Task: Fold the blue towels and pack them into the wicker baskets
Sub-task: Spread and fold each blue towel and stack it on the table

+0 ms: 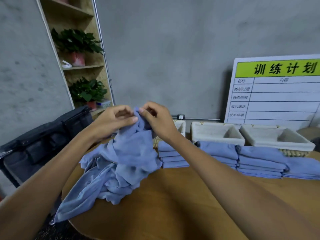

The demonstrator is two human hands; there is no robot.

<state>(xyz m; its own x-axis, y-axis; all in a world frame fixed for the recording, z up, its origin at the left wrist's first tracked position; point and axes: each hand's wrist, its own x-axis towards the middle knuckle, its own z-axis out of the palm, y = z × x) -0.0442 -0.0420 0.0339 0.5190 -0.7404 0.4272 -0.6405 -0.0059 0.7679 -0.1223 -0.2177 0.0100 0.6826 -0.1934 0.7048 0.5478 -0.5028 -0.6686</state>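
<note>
My left hand and my right hand pinch the top edge of one blue towel, lifted above the table, fingers close together. Its lower part hangs down onto a heap of unfolded blue towels at the table's left edge, one end drooping over the side. Stacks of folded blue towels stand in a row to the right. Behind them sit wicker baskets with white liners; a third basket is partly hidden behind my right hand.
The round wooden table has bare surface in front of me. A dark bag stands on the left beside the table. A shelf with potted plants and a whiteboard lean against the grey wall.
</note>
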